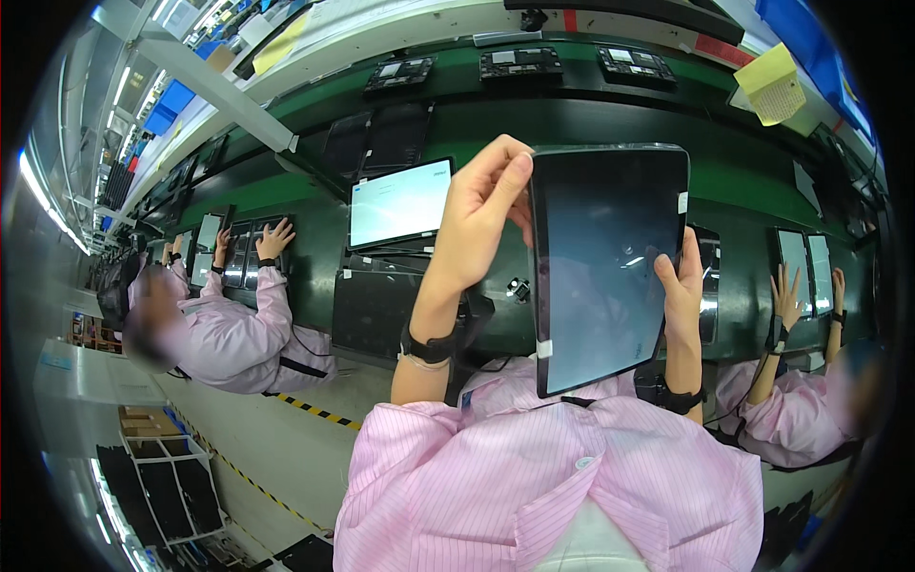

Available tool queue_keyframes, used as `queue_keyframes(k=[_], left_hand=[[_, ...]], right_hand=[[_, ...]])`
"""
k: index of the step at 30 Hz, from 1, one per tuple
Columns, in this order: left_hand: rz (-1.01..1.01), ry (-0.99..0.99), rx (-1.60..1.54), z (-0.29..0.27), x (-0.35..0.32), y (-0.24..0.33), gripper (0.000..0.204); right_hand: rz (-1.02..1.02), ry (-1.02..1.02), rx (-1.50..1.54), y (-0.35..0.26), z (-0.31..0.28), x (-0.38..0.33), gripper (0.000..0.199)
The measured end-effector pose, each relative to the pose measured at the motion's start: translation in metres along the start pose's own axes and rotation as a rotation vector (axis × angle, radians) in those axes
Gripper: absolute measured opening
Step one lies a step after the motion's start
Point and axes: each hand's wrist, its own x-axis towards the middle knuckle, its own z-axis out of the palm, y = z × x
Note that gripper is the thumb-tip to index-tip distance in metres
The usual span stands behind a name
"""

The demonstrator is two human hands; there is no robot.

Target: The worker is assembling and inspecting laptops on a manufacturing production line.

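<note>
A black tablet (pixel 610 257) with a dark, reflective screen is held up in front of my chest, tilted, with small white tabs on its side edges. My right hand (pixel 681 291) grips its right edge, thumb on the front and fingers behind. At the upper left corner, my left hand (pixel 488 205) is closed, thumb pressed to the index finger; what lies in that pinch is too small to make out. Its other fingers curl by the tablet's left edge. Along the top edge shows a thin clear rim. Both wrists wear black bands.
A lit tablet (pixel 400 205) lies on the green bench (pixel 457 124) to the left, with dark panels (pixel 376 310) nearby. Opened devices (pixel 519 65) line the far side. Co-workers in pink sit left (pixel 238 338) and right (pixel 796 400). A yellow paper (pixel 770 86) hangs at far right.
</note>
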Motion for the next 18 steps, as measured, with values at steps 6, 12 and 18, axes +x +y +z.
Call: queue_keyframes(k=[6,12,18], left_hand=[[0.013,-0.056,-0.018,-0.007,-0.005,0.005,0.030],[0.094,-0.138,0.044,0.020,-0.017,0.020,0.028],[0.030,-0.360,0.105,0.086,-0.042,0.009,0.019]], right_hand=[[0.006,-0.058,0.009,0.002,-0.007,-0.003,0.040],[-0.083,0.046,0.041,0.010,0.007,0.001,0.025],[0.351,-0.470,1.069,0.020,0.073,0.041,0.057]])
